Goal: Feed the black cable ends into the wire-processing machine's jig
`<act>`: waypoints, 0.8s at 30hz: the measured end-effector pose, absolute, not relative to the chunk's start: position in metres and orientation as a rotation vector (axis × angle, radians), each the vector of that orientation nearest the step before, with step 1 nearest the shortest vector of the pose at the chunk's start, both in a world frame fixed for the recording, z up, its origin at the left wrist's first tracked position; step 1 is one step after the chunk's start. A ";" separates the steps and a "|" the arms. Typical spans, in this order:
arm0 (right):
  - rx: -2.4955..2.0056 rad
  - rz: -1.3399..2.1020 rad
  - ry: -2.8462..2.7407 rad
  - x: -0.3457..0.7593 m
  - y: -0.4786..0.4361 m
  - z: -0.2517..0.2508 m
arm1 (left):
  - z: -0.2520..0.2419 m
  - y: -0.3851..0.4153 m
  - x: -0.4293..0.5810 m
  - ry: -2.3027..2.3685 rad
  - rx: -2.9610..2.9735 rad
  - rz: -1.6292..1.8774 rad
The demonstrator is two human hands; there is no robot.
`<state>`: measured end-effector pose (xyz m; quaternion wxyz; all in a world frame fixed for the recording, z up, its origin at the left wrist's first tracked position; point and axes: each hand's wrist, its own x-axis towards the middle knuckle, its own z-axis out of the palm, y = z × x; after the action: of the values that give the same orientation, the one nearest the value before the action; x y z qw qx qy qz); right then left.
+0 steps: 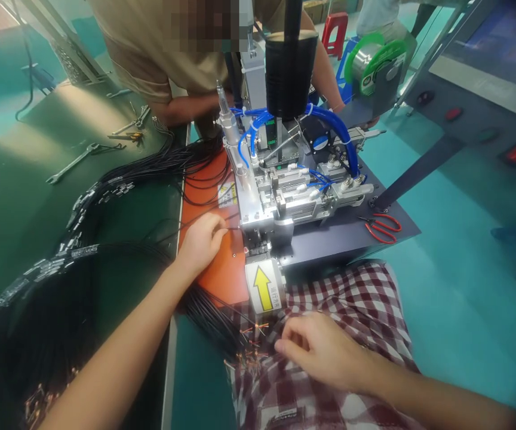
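My left hand [202, 242] is over the orange plate [222, 278], thumb and forefinger pinched on a thin black cable [233, 227]. The cable's end reaches the front of a metal machine [253, 226] with blue air hoses. My right hand [316, 346] hovers above my lap, fingers loosely curled and the thumb apart, with nothing visible between them. Just left of it lies a bundle of black cables [211, 319] with bare, coloured wire ends [251, 352] on the checked cloth [361, 298]. A white cover with a yellow arrow [263, 288] sits between my hands.
More black cables with clear connectors [47, 269] lie on the green table [29, 209]. Wrenches [76, 161] rest behind them. Red-handled scissors [383, 229] lie on the machine base. A green wire spool [372, 65] and control panel [482, 101] stand right. Another person [137, 54] leans in behind.
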<state>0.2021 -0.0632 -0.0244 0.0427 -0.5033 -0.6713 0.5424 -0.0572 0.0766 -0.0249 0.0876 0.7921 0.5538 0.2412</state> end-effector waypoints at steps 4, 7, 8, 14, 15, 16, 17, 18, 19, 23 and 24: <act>-1.424 1.743 -1.954 0.190 -0.066 -0.017 | 0.012 0.049 -0.059 1.752 2.321 0.913; -1.322 1.679 -1.951 0.180 -0.066 -0.019 | 0.033 0.009 -0.059 1.736 2.281 0.923; -1.272 1.623 -1.964 0.178 -0.065 -0.020 | 0.035 -0.005 -0.057 1.579 2.310 0.801; -0.999 1.348 -1.957 0.181 -0.041 -0.006 | 0.010 -0.045 -0.053 1.279 2.440 0.336; -0.990 1.330 -1.939 0.183 -0.034 0.000 | 0.007 -0.041 -0.056 1.327 2.470 0.327; -0.990 1.318 -1.924 0.187 -0.027 0.006 | 0.006 -0.035 -0.061 1.380 2.502 0.342; -1.004 1.305 -1.905 0.190 -0.021 0.013 | 0.006 -0.029 -0.066 1.433 2.531 0.375; -1.015 1.284 -1.882 0.194 -0.014 0.020 | 0.007 -0.022 -0.071 1.480 2.554 0.428; -1.010 1.269 -1.865 0.199 -0.008 0.025 | 0.010 -0.017 -0.075 1.507 2.568 0.476; -1.000 1.229 -1.775 0.217 0.006 0.035 | 0.018 -0.010 -0.071 1.468 2.619 0.594; -1.037 1.229 -1.747 0.219 0.007 0.032 | 0.019 -0.011 -0.065 1.451 2.633 0.563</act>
<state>0.2195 0.0072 0.0318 0.3745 -0.4050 -0.6822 0.4799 -0.0652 -0.0110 0.0193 0.0414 0.8600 0.4741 0.1841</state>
